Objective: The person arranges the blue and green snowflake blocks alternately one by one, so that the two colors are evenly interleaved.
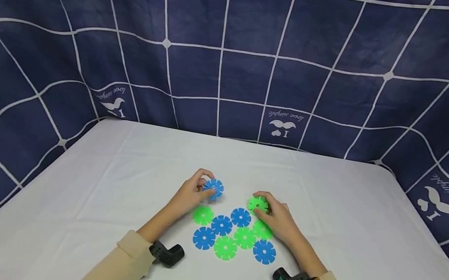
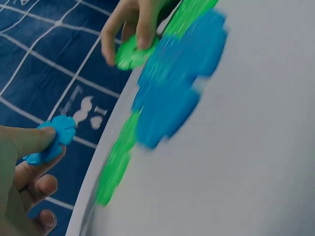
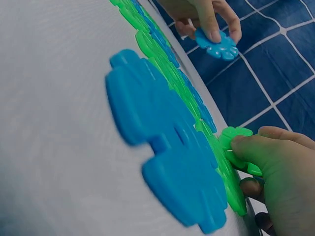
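My left hand (image 1: 194,190) pinches a blue notched plastic disc (image 1: 214,189) between thumb and fingers; the disc (image 2: 58,138) also shows at the left of the left wrist view. In my right hand (image 1: 279,217) a green notched disc (image 1: 256,205) is pinched the same way, its face turned up toward the head camera. The two held discs are apart, left and right of each other. Just nearer than the hands, a loose cluster of flat discs lies on the table, among them a blue disc (image 1: 241,217), a green disc (image 1: 203,215) and a green disc (image 1: 263,230) below my right hand.
The table wears a white cloth (image 1: 102,218). Nearest the body lie a blue disc (image 1: 204,238), a green disc (image 1: 225,248) and another blue disc (image 1: 265,252). A navy curtain (image 1: 244,78) with white grid lines hangs behind and around the table. Black camera bands circle both wrists.
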Available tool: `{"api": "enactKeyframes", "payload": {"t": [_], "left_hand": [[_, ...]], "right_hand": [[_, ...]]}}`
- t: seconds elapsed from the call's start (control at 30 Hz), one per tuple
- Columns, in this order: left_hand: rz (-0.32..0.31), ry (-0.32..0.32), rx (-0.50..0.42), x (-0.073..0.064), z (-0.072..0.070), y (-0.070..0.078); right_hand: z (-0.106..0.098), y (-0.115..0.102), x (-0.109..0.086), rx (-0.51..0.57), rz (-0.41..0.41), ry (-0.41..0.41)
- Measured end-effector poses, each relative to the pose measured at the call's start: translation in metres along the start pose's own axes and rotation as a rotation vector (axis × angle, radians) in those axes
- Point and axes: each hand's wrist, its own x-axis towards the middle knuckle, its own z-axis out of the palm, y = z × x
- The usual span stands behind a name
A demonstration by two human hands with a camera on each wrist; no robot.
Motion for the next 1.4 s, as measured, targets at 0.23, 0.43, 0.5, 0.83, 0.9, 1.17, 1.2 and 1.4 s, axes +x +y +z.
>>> {"api": "enactKeyframes", "payload": {"t": [0.23, 0.43, 0.5, 0.83, 0.9, 1.17, 1.2, 1.4], "left_hand": [[-0.074, -0.009, 0.033, 0.006, -0.033, -0.016], [-0.096, -0.02, 0.07, 0.011, -0.06, -0.026], [-0.101, -0.016, 0.089, 0.011, -0.068, -0.03], [-0.121, 0.017, 0.193, 0.008, -0.081, -0.054], [-0.115, 0.03, 0.224, 0.008, -0.081, -0.056], [-0.102, 0.053, 0.356, 0.004, -0.081, -0.057], [-0.1, 0.052, 0.364, 0.004, -0.08, -0.057], [-0.103, 0.038, 0.396, 0.002, -0.079, -0.06]], "right_hand": [[0.0, 0.002, -0.002, -0.017, -0.018, 0.011], [-0.002, 0.001, -0.001, -0.008, -0.029, 0.026], [-0.002, 0.0, 0.0, 0.0, -0.018, 0.028], [-0.001, 0.001, 0.002, 0.033, -0.066, 0.032], [-0.001, 0.001, 0.002, 0.027, -0.071, 0.033], [-0.001, 0.001, 0.003, 0.023, -0.066, 0.026], [-0.001, 0.0, 0.003, 0.023, -0.062, 0.024], [0.001, 0.0, 0.003, 0.067, -0.022, 0.019]]}}
